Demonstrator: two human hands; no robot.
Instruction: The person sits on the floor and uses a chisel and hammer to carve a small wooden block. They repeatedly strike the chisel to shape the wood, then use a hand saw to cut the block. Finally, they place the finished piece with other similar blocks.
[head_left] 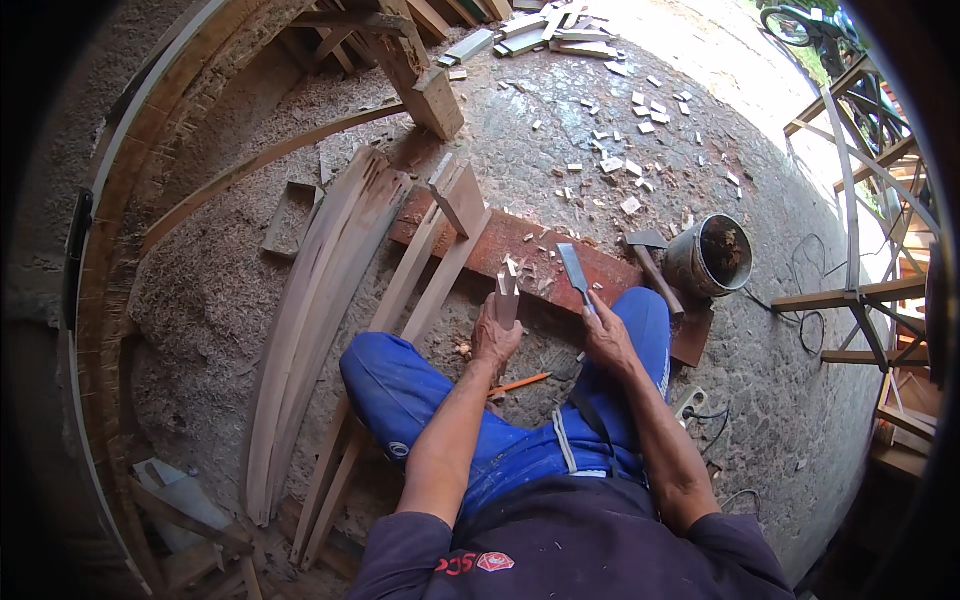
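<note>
Both hands clamped: one wood piece (508,308), one chisel (574,268)

Your left hand (494,340) clasps the wood near one reddish plank (545,258); your right hand (610,336), the chisel. One pencil (522,383) lies between your legs; one hatchet (655,268) and one bucket (688,260) crowd the plank's right end.

A seated person (580,540) in blue trousers (500,425), a notched wooden piece (507,308) in the left hand (496,340), a chisel (574,268) in the right hand (608,335), a reddish plank (610,271) ahead, a hatchet (657,274) beside a bucket (687,264), offcuts (565,42) scattered across the floor (785,400).
</note>
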